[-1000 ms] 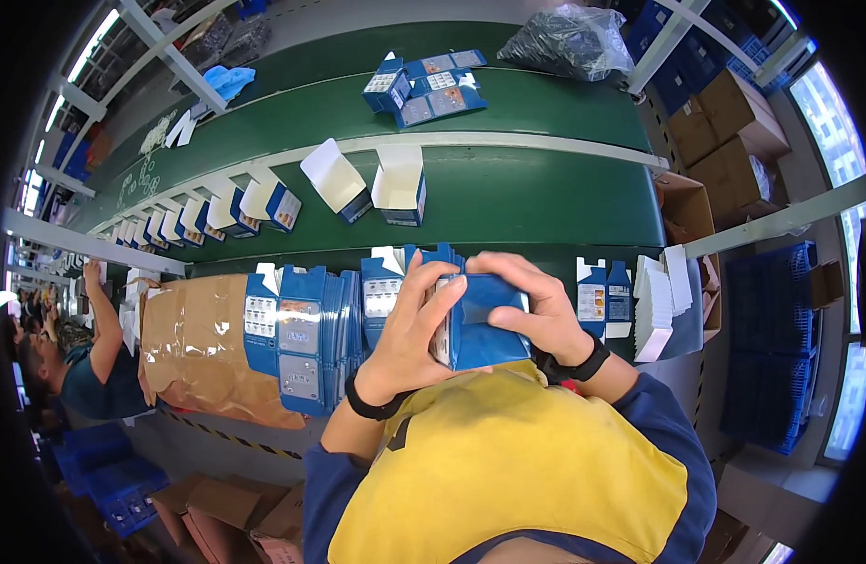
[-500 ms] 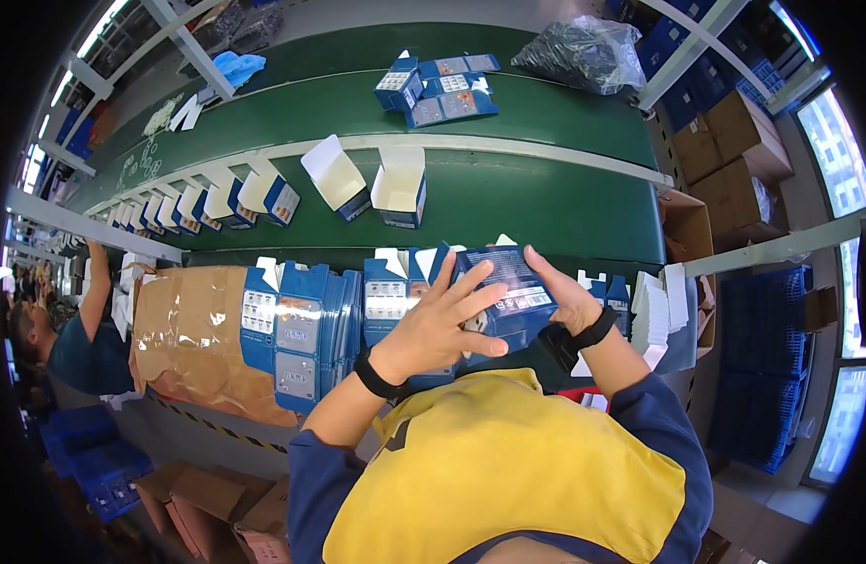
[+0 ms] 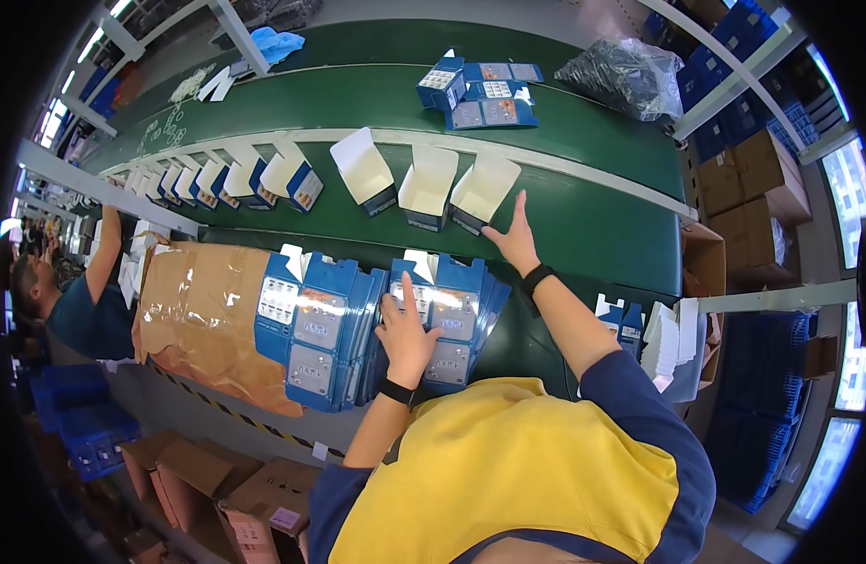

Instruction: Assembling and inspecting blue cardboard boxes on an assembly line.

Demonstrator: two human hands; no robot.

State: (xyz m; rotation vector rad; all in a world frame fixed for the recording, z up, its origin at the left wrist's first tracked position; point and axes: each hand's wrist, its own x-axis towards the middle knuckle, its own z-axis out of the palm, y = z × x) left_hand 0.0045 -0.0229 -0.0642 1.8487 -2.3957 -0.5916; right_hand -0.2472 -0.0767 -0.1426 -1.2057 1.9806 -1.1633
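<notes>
Blue and white, the rightmost open cardboard box (image 3: pixel 485 193) sits on the green belt (image 3: pixel 602 214) beside our spread, empty right hand (image 3: pixel 519 245), whose thumb we should ease clear without nudging it, while our splayed, empty left hand (image 3: pixel 407 344) lies over flat blue printed cartons (image 3: pixel 454 318).

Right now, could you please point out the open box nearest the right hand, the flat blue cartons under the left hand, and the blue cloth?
Open box (image 3: pixel 483 192): head view, on its white inside.
Flat blue cartons (image 3: pixel 454 315): head view, on a grey panel.
Blue cloth (image 3: pixel 278 44): head view, on its middle.
</notes>
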